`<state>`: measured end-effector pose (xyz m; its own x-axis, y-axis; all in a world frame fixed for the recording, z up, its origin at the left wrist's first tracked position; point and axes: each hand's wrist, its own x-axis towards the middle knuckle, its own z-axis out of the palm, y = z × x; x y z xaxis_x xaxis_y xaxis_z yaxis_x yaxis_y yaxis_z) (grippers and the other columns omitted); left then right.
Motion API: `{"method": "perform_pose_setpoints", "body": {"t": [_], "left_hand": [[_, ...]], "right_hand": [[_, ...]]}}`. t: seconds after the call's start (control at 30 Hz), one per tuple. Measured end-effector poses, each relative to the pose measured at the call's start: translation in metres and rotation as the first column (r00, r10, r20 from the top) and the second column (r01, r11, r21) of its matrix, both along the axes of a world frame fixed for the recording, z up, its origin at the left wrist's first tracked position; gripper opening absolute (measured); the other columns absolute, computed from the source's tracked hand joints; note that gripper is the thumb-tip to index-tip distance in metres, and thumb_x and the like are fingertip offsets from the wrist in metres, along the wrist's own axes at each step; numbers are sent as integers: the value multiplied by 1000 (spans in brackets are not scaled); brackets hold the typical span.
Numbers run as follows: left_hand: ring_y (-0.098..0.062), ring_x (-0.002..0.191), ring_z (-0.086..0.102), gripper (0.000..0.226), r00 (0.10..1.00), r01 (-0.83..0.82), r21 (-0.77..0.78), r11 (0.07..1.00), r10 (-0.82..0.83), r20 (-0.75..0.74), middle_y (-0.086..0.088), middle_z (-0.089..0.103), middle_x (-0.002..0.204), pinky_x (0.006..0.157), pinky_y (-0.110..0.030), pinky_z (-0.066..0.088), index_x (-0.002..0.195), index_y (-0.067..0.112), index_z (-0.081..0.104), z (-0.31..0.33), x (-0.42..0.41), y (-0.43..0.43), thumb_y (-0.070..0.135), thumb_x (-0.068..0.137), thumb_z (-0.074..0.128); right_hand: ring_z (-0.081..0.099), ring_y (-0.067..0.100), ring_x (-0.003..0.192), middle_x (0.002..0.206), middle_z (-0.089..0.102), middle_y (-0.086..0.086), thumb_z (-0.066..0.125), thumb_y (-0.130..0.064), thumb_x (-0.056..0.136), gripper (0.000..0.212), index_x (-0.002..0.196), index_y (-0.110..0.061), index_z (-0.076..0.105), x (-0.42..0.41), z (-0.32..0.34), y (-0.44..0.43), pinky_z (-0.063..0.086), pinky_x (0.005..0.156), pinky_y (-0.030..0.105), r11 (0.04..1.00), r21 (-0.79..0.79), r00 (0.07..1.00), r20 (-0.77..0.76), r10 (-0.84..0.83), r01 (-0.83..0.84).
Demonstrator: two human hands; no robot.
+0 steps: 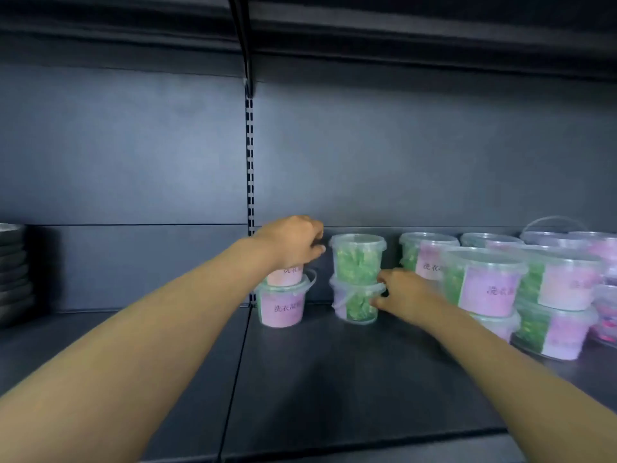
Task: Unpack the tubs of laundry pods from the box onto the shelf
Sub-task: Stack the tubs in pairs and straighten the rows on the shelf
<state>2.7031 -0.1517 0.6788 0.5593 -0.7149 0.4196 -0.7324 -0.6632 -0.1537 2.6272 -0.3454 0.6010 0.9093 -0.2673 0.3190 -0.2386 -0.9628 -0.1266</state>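
Pink-labelled upper tub stands upright on its stack at the back of the shelf, directly beneath your left grip, which curls over its lid. Your right grip clasps the lower green tub from its right.

Slotted upright: vertical, dark metal, two columns of slots, set in the middle of the back wall. Back panel: flat dark grey sheet, runs left and right of the upright; a horizontal joint crosses it low down. Upper shelf: overhead, carried by a bracket at the upright's top. Shelf: matte dark deck below the upright, with a seam running forward from its foot. Stack of dark dishes: far left of the upright. Lighting: dim, bluish.
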Motion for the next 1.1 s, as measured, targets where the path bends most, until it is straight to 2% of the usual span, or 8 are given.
{"method": "perform_pose_setpoints", "body": {"t": [0.23, 0.33, 0.5, 0.6, 0.73, 0.87, 1.0, 1.1], "left_hand": [[-29, 113, 52, 43, 984, 172, 109, 979, -166, -61, -14, 54, 125, 92, -33, 42, 125, 7, 51, 5, 75, -56, 36, 93, 52], [-27, 114, 53, 48, 966, 248, 171, 953, -231, -113, -14, 55, 127, 91, -30, 41, 130, 8, 49, 8, 101, -73, 32, 90, 58], [-25, 121, 51, 51, 944, 313, 223, 923, -275, -185, -12, 53, 135, 96, -27, 40, 135, 9, 47, 3, 132, -87, 23, 88, 61], [-24, 113, 56, 48, 918, 375, 157, 914, -341, -203, -10, 60, 126, 90, -27, 43, 130, 11, 52, -1, 140, -90, 25, 86, 65], [-23, 98, 58, 43, 900, 413, 86, 907, -391, -194, -11, 65, 113, 78, -25, 42, 117, 7, 61, -2, 145, -93, 26, 80, 71], [-14, 90, 50, 39, 878, 452, 48, 891, -435, -200, -12, 60, 108, 79, -24, 41, 111, 5, 63, -1, 141, -89, 23, 78, 73], [-11, 94, 49, 37, 866, 464, 50, 884, -441, -234, -5, 52, 102, 81, -18, 38, 115, 8, 63, 3, 136, -81, 17, 80, 71], [-12, 90, 52, 33, 868, 459, 27, 888, -442, -227, -2, 50, 96, 78, -19, 39, 111, 10, 65, 2, 130, -81, 20, 81, 71]], "right_hand": [[59, 27, 106, 111, 65, 11, 70, -35, 80, 43, 113, -10, 63, 48, -32, -14, 47, 89, 33, 939, 342, 978, 207, -38, -36], [50, 25, 119, 120, 59, 8, 70, -52, 72, 66, 124, -13, 58, 69, -49, -14, 42, 100, 34, 915, 402, 970, 228, -85, -14], [60, 19, 110, 114, 65, 6, 77, -63, 55, 81, 118, -15, 60, 90, -55, -24, 49, 95, 35, 823, 566, 928, 326, -181, -38], [55, 16, 115, 117, 61, 0, 62, -89, 32, 112, 123, -23, 54, 102, -63, -29, 49, 97, 34, 811, 584, 927, 319, -195, -30], [59, 13, 109, 113, 66, -3, 79, -59, 54, 77, 120, -25, 59, 99, -54, -34, 50, 94, 31, 810, 580, 951, 292, -105, -88], [58, -13, 86, 96, 63, -22, 81, -26, 71, 46, 108, -30, 55, 87, -47, -51, 49, 78, 4, 689, 695, 970, 240, 46, -204], [59, -9, 89, 101, 65, -18, 80, -25, 72, 48, 111, -27, 53, 84, -51, -54, 46, 67, 1, 631, 746, 969, 244, 44, -216], [59, 8, 103, 107, 63, -9, 83, -41, 65, 53, 105, -28, 51, 90, -58, -44, 49, 85, 17, 700, 694, 961, 274, -43, -167]]}}
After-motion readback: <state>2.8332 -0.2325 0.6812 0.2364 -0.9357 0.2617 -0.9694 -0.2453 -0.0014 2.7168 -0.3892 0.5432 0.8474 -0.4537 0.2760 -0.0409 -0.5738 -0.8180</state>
